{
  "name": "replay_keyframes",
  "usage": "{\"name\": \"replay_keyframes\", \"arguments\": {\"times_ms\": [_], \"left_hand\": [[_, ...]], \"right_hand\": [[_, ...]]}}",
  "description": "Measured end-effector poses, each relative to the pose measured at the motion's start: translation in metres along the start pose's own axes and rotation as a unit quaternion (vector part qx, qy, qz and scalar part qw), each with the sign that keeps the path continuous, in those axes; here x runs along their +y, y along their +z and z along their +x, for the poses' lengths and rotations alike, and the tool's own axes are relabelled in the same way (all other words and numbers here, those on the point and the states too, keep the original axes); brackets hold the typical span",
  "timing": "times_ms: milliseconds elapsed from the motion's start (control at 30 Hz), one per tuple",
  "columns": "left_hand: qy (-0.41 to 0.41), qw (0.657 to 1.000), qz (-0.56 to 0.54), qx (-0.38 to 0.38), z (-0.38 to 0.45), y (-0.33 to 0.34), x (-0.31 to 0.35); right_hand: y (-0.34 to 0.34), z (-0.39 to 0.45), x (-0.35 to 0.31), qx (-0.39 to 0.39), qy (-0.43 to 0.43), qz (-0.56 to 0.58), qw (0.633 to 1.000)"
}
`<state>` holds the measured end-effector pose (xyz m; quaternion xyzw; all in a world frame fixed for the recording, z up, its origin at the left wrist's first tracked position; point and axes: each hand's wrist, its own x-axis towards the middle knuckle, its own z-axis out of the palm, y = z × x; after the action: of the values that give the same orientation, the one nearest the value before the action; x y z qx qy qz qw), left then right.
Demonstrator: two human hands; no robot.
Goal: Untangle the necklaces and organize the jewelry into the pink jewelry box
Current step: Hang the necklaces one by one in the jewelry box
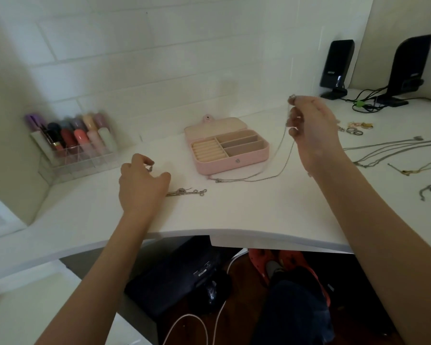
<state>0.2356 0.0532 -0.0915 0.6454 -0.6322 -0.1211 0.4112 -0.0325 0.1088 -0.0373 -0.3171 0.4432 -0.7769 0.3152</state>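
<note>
A: Desk (234, 215), white, with a curved front edge. What did it carry?

B: Largest first: two speakers (336, 63), black, at the far right corner. The nearer one bore a small white logo, too blurred to read. Cables lay beside them.

A: Next?

B: Organizer (80, 155), clear, at the far left edge, stocked with lipsticks. No label was legible.

A: The box?

B: Box (228, 149), pink, open, at mid-desk toward the far edge, lid laid back. Ring rolls on the left and three long compartments on the right all looked empty. So nothing had been stowed, by my judgement.

A: Hands?

B: Right hand (311, 130) was raised right of the box, fingers closed on one end of a chain (279, 155). The chain hung down in a loop and trailed along the desk in front of the box. Left hand (142, 185) was near the front left, thumb and finger pinched on a small silver piece; I could not tell what. A bracelet (187, 192) lay just beside it.

A: What remained?

B: Necklaces (393, 150), several, lay spread along the right edge, some crossing. Rings (358, 128) sat in a small group behind them. All still awaited the box, so the task looked early: untangling was underway and sorting had not begun.
</note>
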Motion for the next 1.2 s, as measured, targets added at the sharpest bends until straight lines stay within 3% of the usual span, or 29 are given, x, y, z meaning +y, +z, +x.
{"name": "replay_keyframes", "arguments": {"times_ms": [100, 200, 367, 433, 500, 567, 633, 733, 900, 1000, 1100, 1200], "left_hand": [[0.030, 0.997, 0.056, -0.034, -0.003, 0.002, 0.004], [0.046, 0.997, 0.054, -0.039, -0.006, 0.000, 0.008], [0.177, 0.981, -0.079, -0.032, -0.017, 0.000, 0.026], [0.193, 0.951, -0.201, -0.130, -0.026, 0.004, 0.043], [0.153, 0.895, -0.313, -0.277, -0.035, 0.013, 0.063], [0.136, 0.863, -0.352, -0.335, -0.038, 0.024, 0.076], [0.138, 0.867, -0.356, -0.321, -0.036, 0.031, 0.084], [0.156, 0.890, -0.314, -0.292, -0.031, 0.037, 0.090], [0.277, 0.913, -0.211, -0.213, -0.034, 0.039, 0.100], [0.309, 0.912, -0.196, -0.187, -0.035, 0.039, 0.104], [0.302, 0.909, -0.186, -0.216, -0.036, 0.039, 0.103], [0.280, 0.890, -0.198, -0.300, -0.035, 0.036, 0.095]], "right_hand": [[0.004, -0.004, 0.007, -0.071, -0.027, -0.115, 0.990], [0.007, -0.007, 0.011, -0.135, -0.067, -0.152, 0.977], [0.009, -0.007, 0.019, -0.252, -0.046, -0.106, 0.961], [0.014, -0.012, 0.023, -0.304, -0.025, -0.109, 0.946], [0.018, -0.016, 0.024, -0.350, 0.004, -0.086, 0.933], [0.018, -0.018, 0.020, -0.375, 0.038, -0.036, 0.926], [0.014, -0.018, 0.010, -0.369, 0.073, 0.011, 0.926], [0.005, -0.014, -0.007, -0.303, 0.139, 0.035, 0.942], [-0.014, -0.009, -0.029, -0.214, 0.270, 0.004, 0.939], [-0.017, -0.013, -0.031, -0.221, 0.296, -0.041, 0.928], [-0.020, -0.014, -0.030, -0.239, 0.297, -0.075, 0.921], [-0.028, -0.011, -0.035, -0.219, 0.263, -0.150, 0.928]]}}
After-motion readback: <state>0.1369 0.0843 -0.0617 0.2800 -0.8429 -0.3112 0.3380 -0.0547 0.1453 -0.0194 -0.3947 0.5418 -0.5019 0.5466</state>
